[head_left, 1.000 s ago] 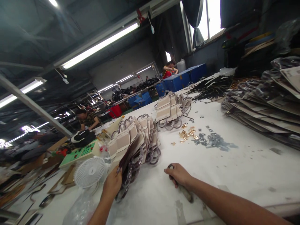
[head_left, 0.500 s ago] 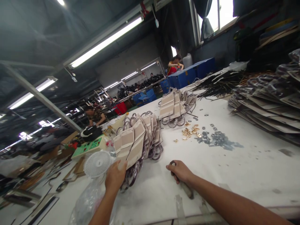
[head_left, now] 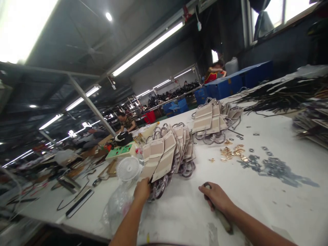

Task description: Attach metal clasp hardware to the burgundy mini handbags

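I log beige panels, one o'clock from the nearer left hand, touching, its grip hidden, long axes seven-to-one; right hand, four o'clock of them, closed round tool.

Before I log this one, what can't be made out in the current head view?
All in the head view:
Left hand: fingertips hidden by the hand itself and the beige panels it holds.
Tool: middle covered by the right hand, so its full shape is unclear.
Far-right stack: cut off by the right edge.
Metal plates: blurred, too small to count.
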A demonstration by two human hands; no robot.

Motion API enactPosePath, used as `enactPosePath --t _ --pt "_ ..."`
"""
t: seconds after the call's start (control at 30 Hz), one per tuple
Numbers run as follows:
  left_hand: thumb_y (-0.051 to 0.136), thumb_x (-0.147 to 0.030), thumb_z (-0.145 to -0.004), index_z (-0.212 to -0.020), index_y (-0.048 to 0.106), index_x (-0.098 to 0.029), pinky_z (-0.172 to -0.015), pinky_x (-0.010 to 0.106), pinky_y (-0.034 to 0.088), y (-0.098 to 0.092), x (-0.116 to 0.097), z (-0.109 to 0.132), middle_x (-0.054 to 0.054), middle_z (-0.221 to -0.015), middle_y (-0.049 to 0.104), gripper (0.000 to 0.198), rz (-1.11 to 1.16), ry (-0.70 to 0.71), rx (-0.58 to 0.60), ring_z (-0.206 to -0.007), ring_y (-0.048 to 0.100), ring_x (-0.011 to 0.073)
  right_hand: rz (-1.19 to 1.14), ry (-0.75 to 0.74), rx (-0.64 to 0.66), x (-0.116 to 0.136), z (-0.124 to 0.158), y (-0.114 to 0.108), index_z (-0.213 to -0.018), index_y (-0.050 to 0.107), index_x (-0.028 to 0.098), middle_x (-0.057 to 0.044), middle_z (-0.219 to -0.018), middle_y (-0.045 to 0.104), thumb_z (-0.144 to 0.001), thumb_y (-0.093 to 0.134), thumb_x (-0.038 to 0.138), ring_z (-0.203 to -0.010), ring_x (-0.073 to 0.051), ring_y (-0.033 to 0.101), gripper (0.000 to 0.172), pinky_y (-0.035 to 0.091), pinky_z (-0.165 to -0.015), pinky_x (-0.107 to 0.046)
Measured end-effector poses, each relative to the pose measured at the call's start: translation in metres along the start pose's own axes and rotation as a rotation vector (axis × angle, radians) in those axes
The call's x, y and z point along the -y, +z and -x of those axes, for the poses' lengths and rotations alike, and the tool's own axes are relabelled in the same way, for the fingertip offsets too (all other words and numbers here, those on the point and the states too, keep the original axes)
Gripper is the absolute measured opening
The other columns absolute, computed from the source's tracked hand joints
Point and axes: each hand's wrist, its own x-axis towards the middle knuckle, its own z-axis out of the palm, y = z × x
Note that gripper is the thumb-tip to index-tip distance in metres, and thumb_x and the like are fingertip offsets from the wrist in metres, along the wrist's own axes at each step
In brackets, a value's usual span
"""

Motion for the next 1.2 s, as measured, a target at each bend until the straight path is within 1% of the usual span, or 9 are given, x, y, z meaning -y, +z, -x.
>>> enactPosePath --t 0.13,0.27,0.47,0.57,0.7,0.8,0.9,1.0,1.2 --pt "0.063 -0.045 -0.1 -0.123 0.066 -0.017 -0.096 0.047 0.056 -0.018 0.003 0.013 0.008 -0.12 0.069 0.036 0.041 -0.041 -0.086 -0.106 0.068 0.0229 0.061 -0.007 0.015 -0.001 0.007 0.0 -0.07 0.051 0.023 0.004 -0.049 0.052 -0.086 0.06 0.055 -0.038 -0.012 0.046 0.038 0.043 -0.038 -0.025" --pt "0.048 -0.032 -0.106 -0.131 0.066 -0.019 -0.097 0.042 0.052 -0.052 -0.005 0.025 0.012 -0.115 0.073 0.033 0.061 -0.044 -0.262 -0.11 0.068 0.0249 0.13 -0.004 0.025 -0.003 0.011 0.0 -0.067 0.051 0.023 0.003 -0.047 0.052 -0.087 0.059 0.061 -0.04 -0.014 0.048 0.044 0.044 -0.042 -0.026" --pt "0.037 -0.022 -0.106 -0.133 0.065 -0.023 -0.098 0.034 0.05 -0.103 -0.036 0.061 0.011 -0.121 0.074 0.039 0.136 0.178 -0.463 -0.112 0.069 0.0233 0.162 0.027 0.015 -0.009 0.018 -0.003 -0.067 0.053 0.022 0.001 -0.048 0.055 -0.086 0.062 0.066 -0.044 -0.015 0.05 0.049 0.044 -0.046 -0.027" --pt "0.04 -0.019 -0.105 -0.129 0.067 -0.024 -0.099 0.034 0.052 -0.104 -0.042 0.102 0.008 -0.119 0.076 0.037 0.187 0.289 -0.512 -0.112 0.069 0.0226 0.11 0.054 0.029 -0.014 0.019 -0.007 -0.067 0.053 0.022 0.002 -0.049 0.054 -0.084 0.065 0.069 -0.044 -0.014 0.049 0.051 0.043 -0.046 -0.027" --pt "0.038 -0.014 -0.102 -0.13 0.067 -0.021 -0.106 0.037 0.052 -0.083 -0.033 0.156 0.01 -0.125 0.075 0.04 0.284 0.327 -0.571 -0.119 0.068 0.023 0.021 0.095 0.07 -0.02 0.018 -0.011 -0.07 0.054 0.021 0.003 -0.051 0.052 -0.082 0.072 0.067 -0.045 -0.012 0.045 0.051 0.04 -0.044 -0.025" --pt "0.04 -0.012 -0.1 -0.132 0.067 -0.02 -0.113 0.04 0.047 -0.067 -0.024 0.176 0.01 -0.133 0.072 0.043 0.366 0.319 -0.577 -0.13 0.063 0.0237 -0.069 0.143 0.076 -0.017 0.02 -0.01 -0.083 0.059 0.02 0.003 -0.058 0.055 -0.081 0.077 0.061 -0.045 -0.01 0.043 0.045 0.038 -0.041 -0.023" --pt "0.047 -0.014 -0.098 -0.123 0.074 -0.021 -0.101 0.035 0.055 -0.058 -0.02 0.171 0.009 -0.117 0.078 0.037 0.466 0.254 -0.543 -0.113 0.072 0.0232 -0.189 0.204 0.065 -0.012 0.03 -0.009 -0.101 0.062 0.02 0.003 -0.068 0.058 -0.081 0.079 0.055 -0.045 -0.009 0.042 0.044 0.037 -0.038 -0.021" --pt "0.051 -0.016 -0.097 -0.116 0.077 -0.021 -0.09 0.032 0.058 -0.062 -0.02 0.147 0.008 -0.105 0.081 0.032 0.582 0.137 -0.55 -0.098 0.076 0.0223 -0.221 0.242 0.071 -0.013 0.047 -0.011 -0.105 0.062 0.02 0.003 -0.067 0.056 -0.081 0.08 0.055 -0.044 -0.009 0.04 0.047 0.036 -0.037 -0.021" --pt "0.041 -0.019 -0.102 -0.126 0.072 -0.015 -0.098 0.036 0.054 -0.101 -0.037 0.103 0.014 -0.119 0.077 0.039 0.75 -0.024 -0.672 -0.11 0.072 0.0239 -0.23 0.197 0.11 -0.023 0.071 -0.02 -0.103 0.064 0.019 0.003 -0.066 0.054 -0.075 0.085 0.052 -0.045 -0.008 0.038 0.049 0.036 -0.036 -0.019"
